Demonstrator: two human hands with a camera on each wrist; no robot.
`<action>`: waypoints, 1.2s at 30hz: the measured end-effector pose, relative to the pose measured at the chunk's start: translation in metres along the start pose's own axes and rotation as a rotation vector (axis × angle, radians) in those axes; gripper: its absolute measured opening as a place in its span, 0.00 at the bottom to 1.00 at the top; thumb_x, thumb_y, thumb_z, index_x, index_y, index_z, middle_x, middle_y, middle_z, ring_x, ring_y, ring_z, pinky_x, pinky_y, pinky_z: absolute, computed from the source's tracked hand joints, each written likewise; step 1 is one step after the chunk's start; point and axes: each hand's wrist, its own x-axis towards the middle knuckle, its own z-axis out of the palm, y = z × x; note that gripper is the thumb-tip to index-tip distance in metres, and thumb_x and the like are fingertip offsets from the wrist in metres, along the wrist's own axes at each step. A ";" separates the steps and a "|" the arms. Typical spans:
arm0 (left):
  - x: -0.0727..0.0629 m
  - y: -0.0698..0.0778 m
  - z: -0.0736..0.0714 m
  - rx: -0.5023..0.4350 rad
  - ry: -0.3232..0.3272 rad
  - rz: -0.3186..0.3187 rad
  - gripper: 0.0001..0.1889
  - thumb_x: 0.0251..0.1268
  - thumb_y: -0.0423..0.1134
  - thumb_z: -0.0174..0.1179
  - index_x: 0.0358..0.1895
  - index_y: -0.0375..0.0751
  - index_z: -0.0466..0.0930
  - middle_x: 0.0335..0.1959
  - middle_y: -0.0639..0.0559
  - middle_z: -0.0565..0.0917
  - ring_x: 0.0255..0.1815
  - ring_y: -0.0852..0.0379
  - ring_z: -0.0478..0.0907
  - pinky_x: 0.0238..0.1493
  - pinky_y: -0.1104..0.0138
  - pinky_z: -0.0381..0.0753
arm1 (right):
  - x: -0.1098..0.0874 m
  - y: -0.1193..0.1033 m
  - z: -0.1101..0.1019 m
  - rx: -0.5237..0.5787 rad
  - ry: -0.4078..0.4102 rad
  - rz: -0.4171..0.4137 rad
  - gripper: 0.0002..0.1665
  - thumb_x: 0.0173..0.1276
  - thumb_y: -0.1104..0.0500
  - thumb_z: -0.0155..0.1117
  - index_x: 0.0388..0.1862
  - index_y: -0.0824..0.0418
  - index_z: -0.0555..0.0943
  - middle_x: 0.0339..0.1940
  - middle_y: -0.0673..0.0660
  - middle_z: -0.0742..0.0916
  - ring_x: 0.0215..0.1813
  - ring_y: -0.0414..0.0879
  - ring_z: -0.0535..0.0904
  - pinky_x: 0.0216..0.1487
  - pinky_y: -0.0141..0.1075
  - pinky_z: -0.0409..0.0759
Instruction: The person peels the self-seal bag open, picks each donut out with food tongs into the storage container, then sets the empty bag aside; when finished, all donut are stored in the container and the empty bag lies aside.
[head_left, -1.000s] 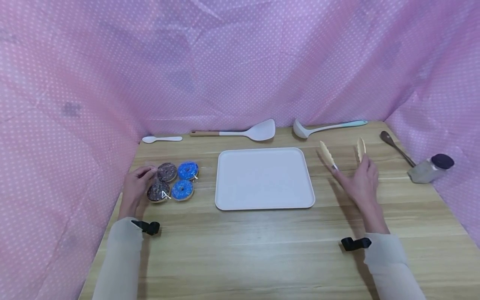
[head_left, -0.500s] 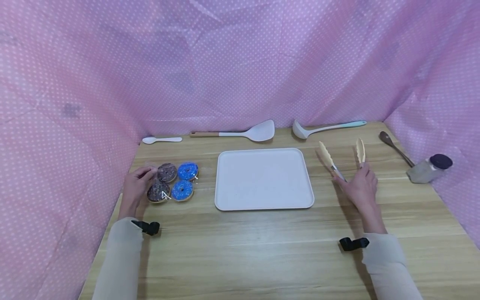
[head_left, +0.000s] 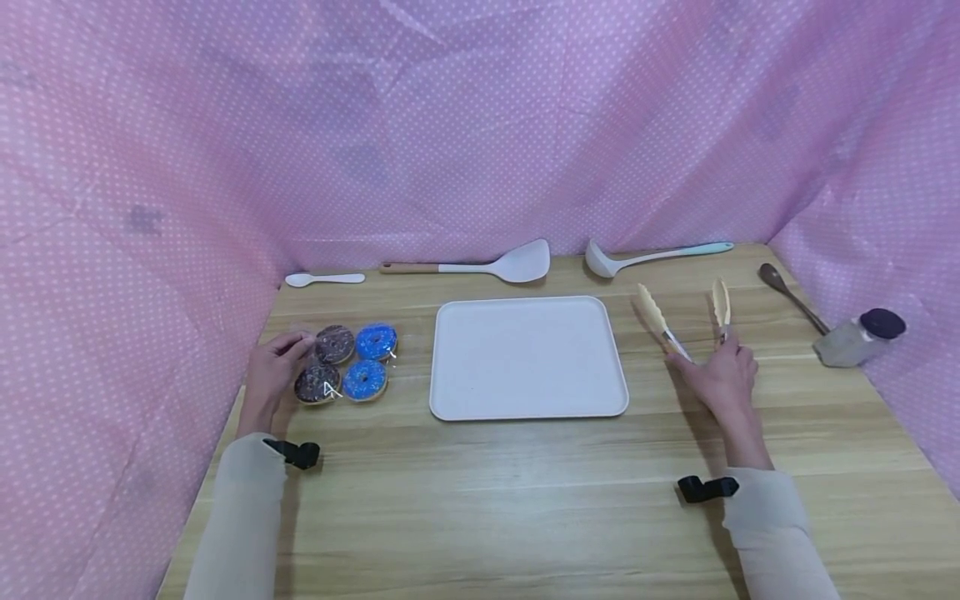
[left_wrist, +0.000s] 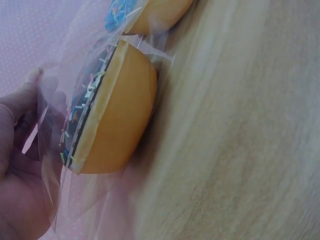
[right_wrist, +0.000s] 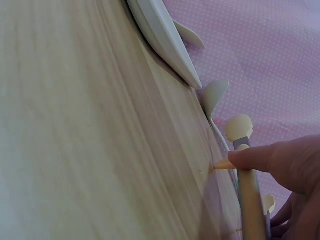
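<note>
In the head view my left hand pinches the left edge of a clear plastic bag lying on the table. Inside are two brown doughnuts and two blue doughnuts, all with sprinkles; the left wrist view shows a brown-topped one side on, next to the thumb. On the right, my right hand holds a pair of tongs with its thumb on one arm and fingers on the other. Their cream scalloped tips point away from me and are spread wide apart. The tongs' rear end is hidden by the hand.
A white tray lies between the hands. Along the back are a small white spoon, a spatula and a ladle. At right lie a dark spoon and a black-lidded jar. Pink dotted cloth surrounds the table.
My right hand has slid slightly back toward me along the tongs, so more of their metal arms shows. The left hand and the bag of doughnuts have stayed put.
</note>
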 end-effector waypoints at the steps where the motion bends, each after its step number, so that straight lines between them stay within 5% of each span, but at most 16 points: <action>1: 0.000 0.000 0.000 -0.003 -0.005 0.000 0.22 0.64 0.50 0.60 0.52 0.34 0.79 0.38 0.65 0.79 0.39 0.72 0.77 0.40 0.77 0.82 | 0.000 0.000 0.000 0.006 0.001 0.004 0.60 0.58 0.39 0.67 0.69 0.78 0.49 0.56 0.84 0.64 0.58 0.76 0.58 0.56 0.63 0.61; 9: -0.001 0.002 -0.002 -0.053 -0.040 -0.019 0.25 0.63 0.51 0.60 0.53 0.33 0.78 0.38 0.66 0.78 0.40 0.72 0.77 0.42 0.76 0.82 | 0.003 -0.009 -0.001 0.079 -0.005 0.004 0.65 0.57 0.32 0.65 0.73 0.73 0.47 0.64 0.80 0.61 0.64 0.73 0.56 0.64 0.64 0.59; 22: 0.002 -0.003 0.000 -0.132 -0.023 -0.013 0.16 0.62 0.47 0.63 0.47 0.39 0.82 0.36 0.64 0.81 0.38 0.72 0.80 0.39 0.77 0.82 | -0.001 -0.069 0.013 0.104 -0.051 -0.353 0.56 0.57 0.37 0.69 0.71 0.69 0.57 0.55 0.74 0.70 0.53 0.65 0.66 0.49 0.60 0.68; 28: 0.002 -0.001 0.000 -0.175 -0.041 0.019 0.17 0.63 0.43 0.63 0.47 0.33 0.81 0.34 0.65 0.81 0.36 0.72 0.80 0.39 0.77 0.82 | -0.005 -0.094 0.030 0.102 -0.079 -0.476 0.57 0.54 0.35 0.71 0.72 0.64 0.60 0.58 0.69 0.72 0.56 0.62 0.68 0.52 0.58 0.71; 36: 0.001 0.000 0.000 -0.127 -0.038 0.030 0.19 0.64 0.44 0.62 0.49 0.31 0.79 0.34 0.66 0.80 0.36 0.72 0.79 0.38 0.77 0.82 | -0.015 -0.123 0.053 0.088 -0.124 -0.693 0.45 0.54 0.44 0.74 0.65 0.63 0.68 0.53 0.64 0.78 0.46 0.57 0.74 0.43 0.47 0.75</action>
